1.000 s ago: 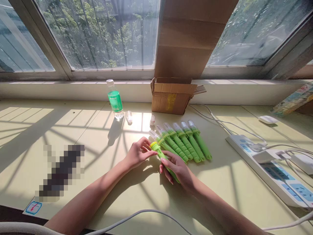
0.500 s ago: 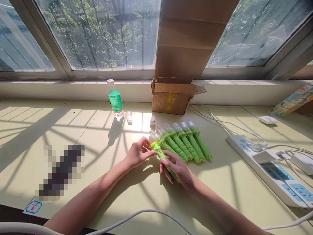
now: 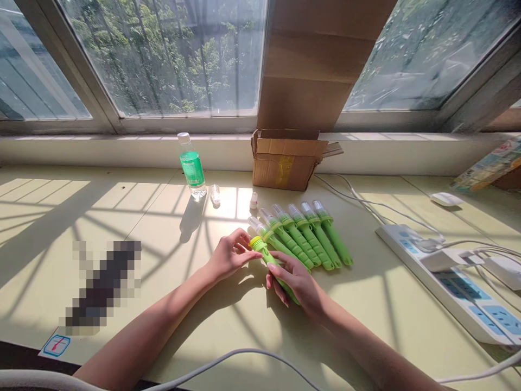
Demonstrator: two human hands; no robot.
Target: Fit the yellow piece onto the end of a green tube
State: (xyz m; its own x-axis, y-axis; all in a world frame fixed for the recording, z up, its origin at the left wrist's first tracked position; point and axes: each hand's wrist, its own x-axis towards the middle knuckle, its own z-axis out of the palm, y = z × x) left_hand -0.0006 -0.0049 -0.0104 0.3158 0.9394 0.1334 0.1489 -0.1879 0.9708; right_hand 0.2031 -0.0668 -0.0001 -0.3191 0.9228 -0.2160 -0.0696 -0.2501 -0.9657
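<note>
A green flashlight-shaped handle (image 3: 280, 273) with a yellow ring (image 3: 256, 242) at its upper end lies slantwise between my hands, with no clear cap over that end. My right hand (image 3: 295, 279) is closed around its lower body. At the ringed end, the thumb and fingers of my left hand (image 3: 233, 252) pinch the rim. Just beyond, several similar green handles (image 3: 311, 239) with clear caps lie side by side on the table. Farther back stand a loose clear plastic cap (image 3: 215, 196) and a small white piece (image 3: 253, 201).
A bottle with a green label (image 3: 191, 167) and an open cardboard box (image 3: 287, 165) stand near the windowsill. On the right lies a white power strip (image 3: 431, 282) with plugs and cables. A white cable (image 3: 244, 352) crosses the near side; a dark pixelated object (image 3: 103, 288) is left.
</note>
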